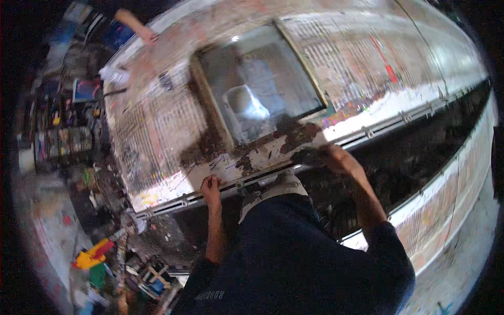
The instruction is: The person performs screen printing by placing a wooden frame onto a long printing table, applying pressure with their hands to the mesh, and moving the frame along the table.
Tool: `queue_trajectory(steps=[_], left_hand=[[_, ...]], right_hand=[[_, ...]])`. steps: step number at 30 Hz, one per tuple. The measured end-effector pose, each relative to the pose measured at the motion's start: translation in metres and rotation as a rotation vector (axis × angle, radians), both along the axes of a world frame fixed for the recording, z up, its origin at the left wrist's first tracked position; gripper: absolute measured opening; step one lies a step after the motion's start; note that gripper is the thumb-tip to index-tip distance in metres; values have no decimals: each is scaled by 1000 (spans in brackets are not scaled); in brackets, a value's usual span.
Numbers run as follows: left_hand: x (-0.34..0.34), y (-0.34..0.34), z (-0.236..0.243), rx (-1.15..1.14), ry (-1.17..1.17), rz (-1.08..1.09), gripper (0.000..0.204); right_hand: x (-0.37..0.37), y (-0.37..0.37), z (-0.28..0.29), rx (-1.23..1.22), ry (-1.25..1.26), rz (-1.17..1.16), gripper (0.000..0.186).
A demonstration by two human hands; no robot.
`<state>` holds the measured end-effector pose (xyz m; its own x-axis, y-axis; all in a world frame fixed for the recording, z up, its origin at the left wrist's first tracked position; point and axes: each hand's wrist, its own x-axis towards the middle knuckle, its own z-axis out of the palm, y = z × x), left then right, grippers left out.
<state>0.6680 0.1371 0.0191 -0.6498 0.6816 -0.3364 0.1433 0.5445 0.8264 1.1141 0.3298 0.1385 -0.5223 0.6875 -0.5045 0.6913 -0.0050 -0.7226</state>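
Note:
My left hand [211, 189] is at the near edge of the long, paint-stained table [168, 118], its fingers curled in; whatever they may hold is hidden. Farther right along the same edge, my right hand [342, 160] is closed on a dark object [308, 156], too blurred to name. Beyond my hands lies a rectangular framed screen [262, 79], tilted in view, with a glossy dark surface that reflects light. Dark smears [302, 137] mark the table between the screen and my right hand.
A metal rail [367, 132] with small clamps runs along the table's near edge. A red tool [390, 72] lies at the right. Another person's hand [149, 37] touches the far left side. A yellow and red tool [94, 254] is among clutter at left. A second table [430, 215] stands behind me.

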Motion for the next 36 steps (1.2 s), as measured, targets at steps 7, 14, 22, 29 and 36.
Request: queue_trajectory(steps=[7, 14, 22, 29, 36], left_hand=[[-10, -21, 20, 209, -423, 240, 40], [-80, -125, 89, 1068, -1269, 531, 80], [-116, -269, 139, 813, -1147, 818, 90], [-181, -319, 77, 830, -675, 1235, 44], [-270, -416, 1, 643, -760, 1405, 35]], right_hand=[[-244, -14, 36, 142, 185, 315, 48], [-401, -120, 51, -459, 569, 399, 41], [-521, -272, -15, 274, 405, 768, 46], [-592, -378, -6, 193, 467, 1276, 56], [-715, -433, -49, -102, 548, 1543, 47]])
